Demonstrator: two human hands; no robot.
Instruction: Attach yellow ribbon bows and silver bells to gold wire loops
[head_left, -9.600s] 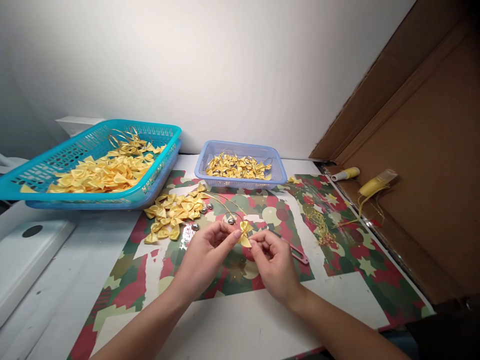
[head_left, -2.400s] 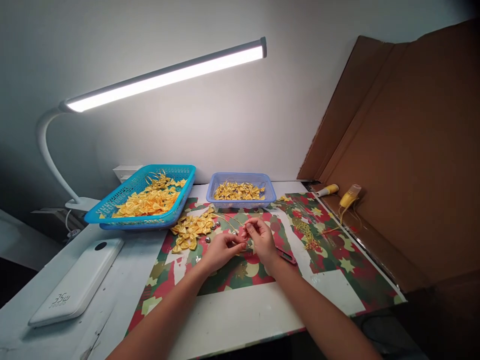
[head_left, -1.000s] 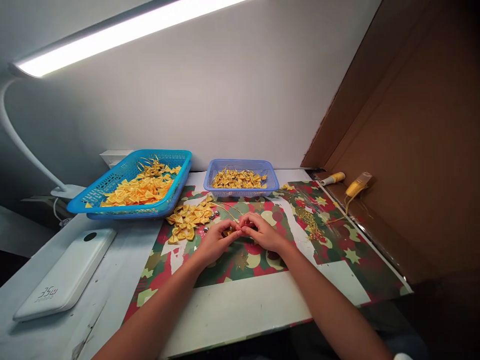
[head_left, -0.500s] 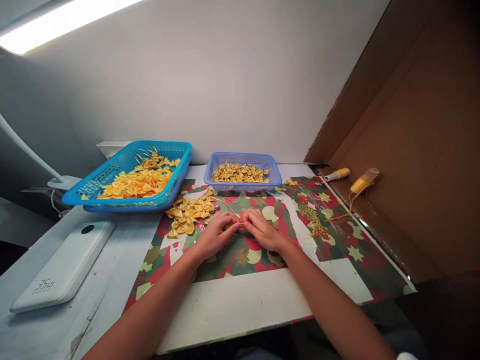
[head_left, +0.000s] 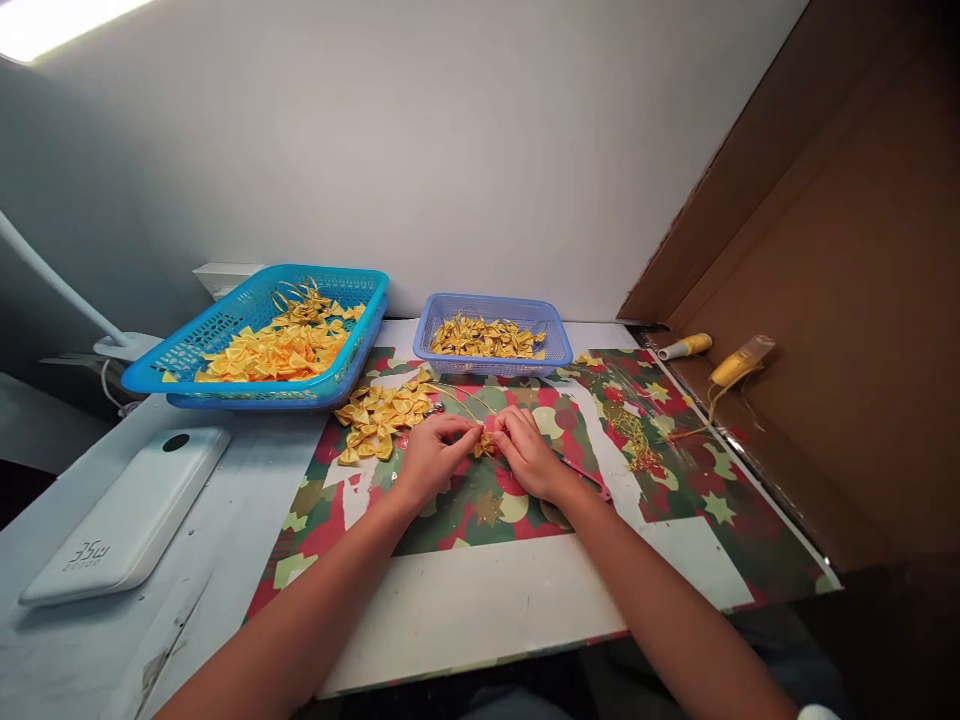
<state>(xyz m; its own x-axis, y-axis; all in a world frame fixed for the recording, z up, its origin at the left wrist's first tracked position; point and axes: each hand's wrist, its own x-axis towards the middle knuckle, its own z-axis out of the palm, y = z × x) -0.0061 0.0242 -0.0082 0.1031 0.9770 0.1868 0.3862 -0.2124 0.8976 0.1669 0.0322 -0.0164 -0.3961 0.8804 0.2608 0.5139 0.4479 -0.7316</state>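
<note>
1. In the head view, the left hand (head_left: pixel 433 462) pinched a small yellow satin bow (head_left: pixel 484 446) just above the patterned red-and-green paper (head_left: pixel 487 510). The right hand (head_left: pixel 529 462) had its fingertips narrowly together beside it; whether they gripped bow or strand could not be told.
2. Holding from both sides probably steadied so small a piece and left its middle in sight.
3. A thin gold cord (head_left: pixel 457 398) ran from the loose pile of yellow bows (head_left: pixel 382 415) on the left towards the fingers; the pile probably lay there for easy reach.
4. The right wrist partly covered a slim pink tool (head_left: pixel 600 488), hindering access to it.
5. A turquoise plastic basket (head_left: pixel 180 350) stood far left, a lavender plastic basket (head_left: pixel 499 367) beyond the hands.
</note>
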